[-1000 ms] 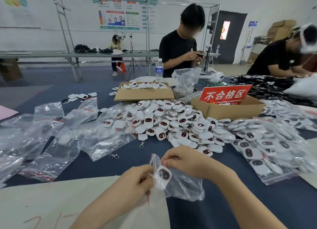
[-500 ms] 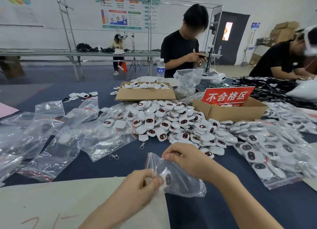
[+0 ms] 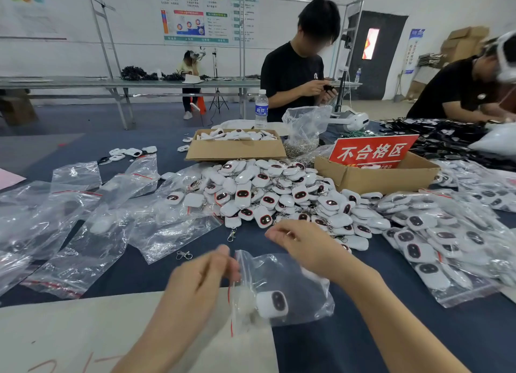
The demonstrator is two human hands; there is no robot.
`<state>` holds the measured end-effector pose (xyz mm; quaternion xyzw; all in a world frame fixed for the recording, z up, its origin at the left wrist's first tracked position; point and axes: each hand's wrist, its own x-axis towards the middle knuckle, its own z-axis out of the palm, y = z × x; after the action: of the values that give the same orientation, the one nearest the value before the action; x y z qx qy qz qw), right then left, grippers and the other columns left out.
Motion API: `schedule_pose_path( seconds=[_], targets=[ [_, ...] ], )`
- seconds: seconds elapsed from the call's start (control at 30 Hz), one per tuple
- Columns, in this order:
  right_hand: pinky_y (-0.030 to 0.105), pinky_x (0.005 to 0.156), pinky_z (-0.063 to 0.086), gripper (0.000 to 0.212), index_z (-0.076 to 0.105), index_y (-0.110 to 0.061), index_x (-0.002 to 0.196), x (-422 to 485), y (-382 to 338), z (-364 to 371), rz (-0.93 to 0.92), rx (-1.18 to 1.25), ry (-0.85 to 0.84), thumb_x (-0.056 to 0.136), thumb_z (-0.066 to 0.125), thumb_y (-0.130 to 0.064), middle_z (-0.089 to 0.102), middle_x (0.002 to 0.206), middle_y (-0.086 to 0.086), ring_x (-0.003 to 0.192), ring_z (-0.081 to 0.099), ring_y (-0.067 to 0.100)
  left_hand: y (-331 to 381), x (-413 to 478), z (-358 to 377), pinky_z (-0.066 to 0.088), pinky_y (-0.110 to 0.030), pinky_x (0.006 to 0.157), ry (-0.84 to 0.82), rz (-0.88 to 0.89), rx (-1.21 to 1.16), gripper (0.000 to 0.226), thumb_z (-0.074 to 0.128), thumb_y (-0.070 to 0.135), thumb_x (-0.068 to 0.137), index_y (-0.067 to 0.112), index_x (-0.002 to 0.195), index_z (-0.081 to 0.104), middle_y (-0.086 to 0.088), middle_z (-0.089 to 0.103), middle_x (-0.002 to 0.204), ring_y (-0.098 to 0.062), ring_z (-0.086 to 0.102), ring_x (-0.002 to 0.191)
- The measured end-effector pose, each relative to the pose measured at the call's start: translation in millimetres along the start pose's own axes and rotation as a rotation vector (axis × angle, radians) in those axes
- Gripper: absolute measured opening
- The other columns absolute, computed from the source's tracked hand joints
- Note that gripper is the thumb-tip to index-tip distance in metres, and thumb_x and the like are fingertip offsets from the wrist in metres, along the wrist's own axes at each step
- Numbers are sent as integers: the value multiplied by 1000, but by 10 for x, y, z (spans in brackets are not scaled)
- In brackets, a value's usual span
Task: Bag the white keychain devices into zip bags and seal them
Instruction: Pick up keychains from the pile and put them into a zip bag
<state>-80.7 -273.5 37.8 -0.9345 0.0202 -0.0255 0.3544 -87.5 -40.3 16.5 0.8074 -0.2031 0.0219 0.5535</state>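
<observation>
A clear zip bag (image 3: pixel 296 280) with a red stripe at its mouth lies in front of me on the blue table, and one white keychain device (image 3: pixel 272 304) sits inside it near the mouth. My left hand (image 3: pixel 201 283), blurred, pinches the bag's mouth edge. Just above the bag's far side my right hand (image 3: pixel 304 247) hovers with fingers loosely curled, and I see nothing in it. Behind it lies a big pile of loose white devices (image 3: pixel 279 194).
Several empty zip bags (image 3: pixel 83 233) cover the left of the table, and bagged devices (image 3: pixel 432 233) are heaped at the right. Two cardboard boxes (image 3: pixel 236 149) (image 3: pixel 377 180) stand behind the pile, one with a red sign (image 3: pixel 371 152). A loose key ring (image 3: pixel 184 255) lies nearby. Other people work at the far side.
The device has slid deeper into the bag. My right hand has let go of the bag's mouth and lifted away, while the left hand still pinches the mouth.
</observation>
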Motion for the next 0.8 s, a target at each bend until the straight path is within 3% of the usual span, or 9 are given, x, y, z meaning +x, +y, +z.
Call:
schedule_pose_path(
  seconds=[0.07,0.17,0.27,0.43,0.57,0.63,0.73,0.8],
  targets=[
    [26,83,47,26,65,-29,122,98,49,-29,63,-107,90,102,52,-37,65,120,-7,103,59,10,-31,122,-59,45,-20,50,107,-64,-94,43,39,54,100,34,80,72,7,75,77,-3,49,44],
    [42,106,40,42,52,-23,139,219,144,10,198,-435,96,100,53,-40,50,141,6,129,45,27,-160,343,-91,45,-32,52,195,-171,-222,48,39,49,105,24,83,73,0,74,77,-14,47,42],
    [45,107,36,51,46,-20,143,303,187,83,276,-593,33,98,57,-42,41,143,10,132,38,31,-319,540,-1,43,-36,58,265,-251,-301,47,39,44,107,14,90,71,-2,73,78,-14,45,40],
    [36,101,42,54,45,-21,147,359,231,33,254,-374,36,97,64,-24,46,142,12,125,49,28,-501,733,154,44,-23,50,312,-271,-332,47,36,42,108,14,89,69,0,72,76,-12,45,40],
    [29,97,42,46,53,-23,140,315,226,-63,210,-135,85,95,66,-21,58,139,1,122,56,20,-533,780,201,44,-20,51,271,-254,-322,45,36,40,109,16,90,69,1,72,78,-12,47,43],
    [26,88,42,39,57,-28,134,293,138,-119,160,-5,106,96,65,-23,62,131,-3,109,59,11,-498,777,203,43,-16,50,253,-231,-322,41,38,39,108,19,92,69,2,72,80,-11,49,45],
    [29,72,47,27,67,-44,117,310,-91,-204,-25,-1,55,95,66,-28,66,102,0,74,56,10,-320,821,160,49,-17,58,113,-72,-249,23,46,42,105,35,103,68,15,71,91,-3,60,60],
    [28,76,49,29,68,-50,110,341,-254,-253,-122,45,31,93,70,-28,65,96,-3,78,61,12,-142,924,118,55,-20,66,-43,46,-176,16,54,49,100,46,113,64,22,68,98,0,67,79]
  ],
)
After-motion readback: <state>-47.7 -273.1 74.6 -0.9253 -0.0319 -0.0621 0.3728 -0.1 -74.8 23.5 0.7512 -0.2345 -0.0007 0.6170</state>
